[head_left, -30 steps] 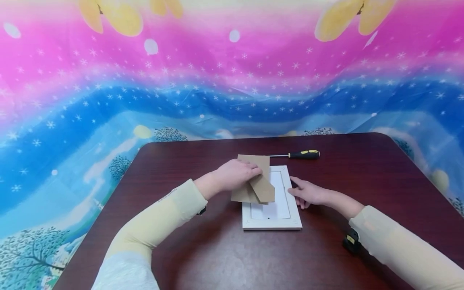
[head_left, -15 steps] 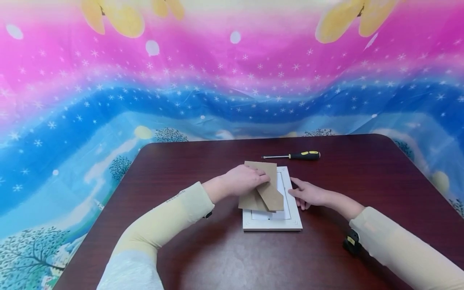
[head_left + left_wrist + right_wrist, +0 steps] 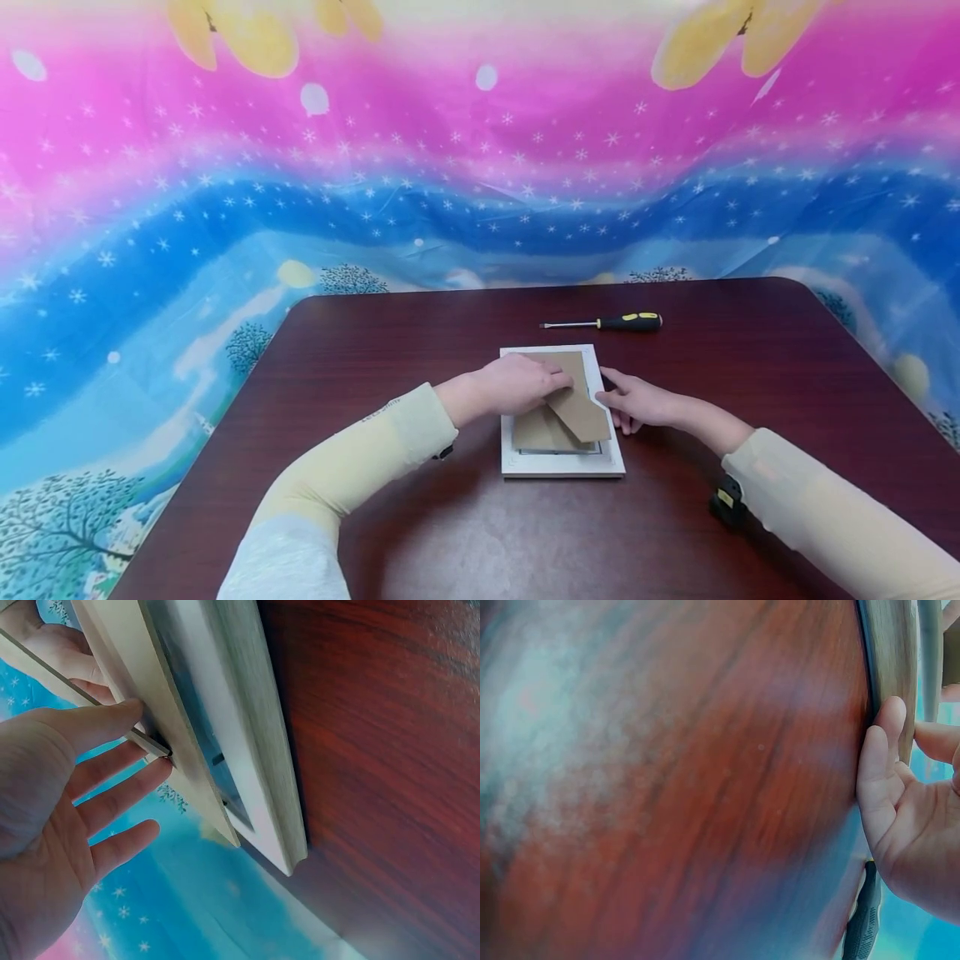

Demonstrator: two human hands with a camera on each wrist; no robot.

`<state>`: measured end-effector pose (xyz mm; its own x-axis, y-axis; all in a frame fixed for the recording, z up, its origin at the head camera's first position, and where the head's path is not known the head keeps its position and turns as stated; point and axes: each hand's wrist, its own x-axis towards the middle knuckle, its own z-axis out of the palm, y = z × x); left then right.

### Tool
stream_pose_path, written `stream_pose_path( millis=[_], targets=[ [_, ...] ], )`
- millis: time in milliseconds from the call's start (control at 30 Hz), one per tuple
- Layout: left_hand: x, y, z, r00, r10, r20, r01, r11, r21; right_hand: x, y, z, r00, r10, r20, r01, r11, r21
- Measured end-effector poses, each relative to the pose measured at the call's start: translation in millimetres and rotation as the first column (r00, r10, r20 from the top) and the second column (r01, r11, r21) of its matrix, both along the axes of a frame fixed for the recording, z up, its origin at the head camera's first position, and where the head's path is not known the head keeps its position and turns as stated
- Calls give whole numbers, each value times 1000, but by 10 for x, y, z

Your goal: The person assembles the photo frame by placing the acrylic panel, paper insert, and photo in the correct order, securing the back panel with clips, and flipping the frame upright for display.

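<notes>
A white picture frame (image 3: pixel 558 467) lies face down mid-table. Its brown backing board (image 3: pixel 534 432) is tilted over the recess, with a fold-out stand leg (image 3: pixel 583 418) sticking up from it. My left hand (image 3: pixel 521 382) pinches that leg between thumb and fingers; the left wrist view shows the grip (image 3: pixel 56 780) and a gap under part of the board (image 3: pixel 142 667). My right hand (image 3: pixel 643 402) holds the frame's right edge. In the right wrist view its fingertips press the frame's side (image 3: pixel 896 660) and the thumb lies at the upper edge.
A screwdriver (image 3: pixel 630 322) with a black and yellow handle lies behind the frame, its blade pointing left. The dark wooden table (image 3: pixel 405 517) has rounded far corners. A patterned cloth (image 3: pixel 480 167) hangs behind it.
My left hand has carried the backing board right and toward me, from over the frame's left side to over its recess. The right hand and the frame have stayed put.
</notes>
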<state>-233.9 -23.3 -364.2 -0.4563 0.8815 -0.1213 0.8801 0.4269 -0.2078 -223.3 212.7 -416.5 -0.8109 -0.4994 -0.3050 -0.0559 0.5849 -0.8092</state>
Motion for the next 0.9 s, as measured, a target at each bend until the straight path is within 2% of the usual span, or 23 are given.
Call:
stream_pose_path(
  millis=[300, 900],
  targets=[
    [-14, 23, -47, 999, 35, 28, -35, 999, -18, -2, -9, -4, 1000, -1, -8, 1, 1000, -14],
    [-14, 67, -91, 999, 18, 28, -18, 999, -34, -16, 8, -42, 1000, -9, -6, 9, 1000, -12]
  ],
)
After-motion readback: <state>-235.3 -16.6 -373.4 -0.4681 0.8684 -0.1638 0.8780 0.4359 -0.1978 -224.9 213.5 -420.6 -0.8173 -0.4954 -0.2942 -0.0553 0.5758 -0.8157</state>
